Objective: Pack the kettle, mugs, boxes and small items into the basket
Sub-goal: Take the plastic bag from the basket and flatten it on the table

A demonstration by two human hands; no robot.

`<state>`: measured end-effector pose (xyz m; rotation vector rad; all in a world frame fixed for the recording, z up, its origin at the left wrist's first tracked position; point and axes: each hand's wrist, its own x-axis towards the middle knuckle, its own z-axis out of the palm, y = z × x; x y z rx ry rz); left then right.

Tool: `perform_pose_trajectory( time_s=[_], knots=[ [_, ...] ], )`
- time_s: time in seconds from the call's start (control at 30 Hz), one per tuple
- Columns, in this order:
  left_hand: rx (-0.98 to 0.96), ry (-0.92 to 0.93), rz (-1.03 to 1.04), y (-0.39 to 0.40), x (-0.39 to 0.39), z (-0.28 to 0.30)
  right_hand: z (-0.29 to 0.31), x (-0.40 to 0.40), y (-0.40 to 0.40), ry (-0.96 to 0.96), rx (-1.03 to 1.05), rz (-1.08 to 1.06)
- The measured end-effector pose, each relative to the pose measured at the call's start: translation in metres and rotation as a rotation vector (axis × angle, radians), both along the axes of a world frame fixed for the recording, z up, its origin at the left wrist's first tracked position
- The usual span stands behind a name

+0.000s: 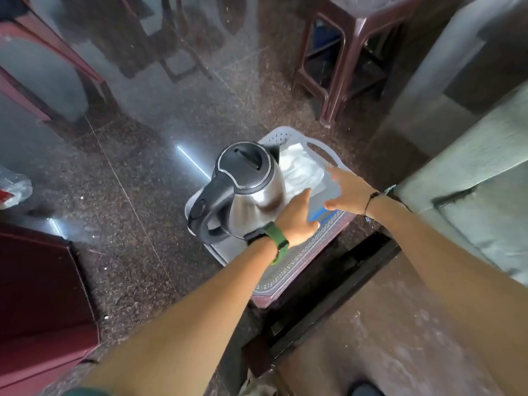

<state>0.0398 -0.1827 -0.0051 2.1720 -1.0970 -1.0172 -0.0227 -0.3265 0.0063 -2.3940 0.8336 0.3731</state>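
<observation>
While over one basket, one kettle, two hands: left hand and right hand grips open, empty.

Steel kettle upright in pale basket

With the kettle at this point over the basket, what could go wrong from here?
1. The steel kettle with black handle sits tilted at the left end of the pale perforated plastic basket; it may topple out.
2. Both hands, left and right, are open, so nothing grips it.
</observation>
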Motion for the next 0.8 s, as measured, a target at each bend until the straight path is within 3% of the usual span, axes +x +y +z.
perform_pose_trajectory(
  time_s=[0.17,0.33,0.43,0.63,0.8],
  knots=[
    [0.096,-0.203,-0.119,-0.011,-0.007,-0.048,-0.043,0.004,-0.002,0.218,-0.27,0.187],
    [0.074,-0.505,-0.14,-0.03,-0.015,-0.078,-0.066,0.006,0.0,0.245,-0.381,0.245],
    [0.085,-0.587,-0.105,-0.043,-0.013,-0.079,-0.067,0.001,0.001,0.089,-0.345,0.14],
    [0.022,-0.534,0.007,-0.048,0.005,-0.04,-0.03,-0.024,0.013,-0.417,-0.299,-0.221],
    [-0.146,-0.507,0.159,-0.052,0.009,0.024,0.017,-0.029,0.022,-0.443,-0.263,-0.257]
  ],
)
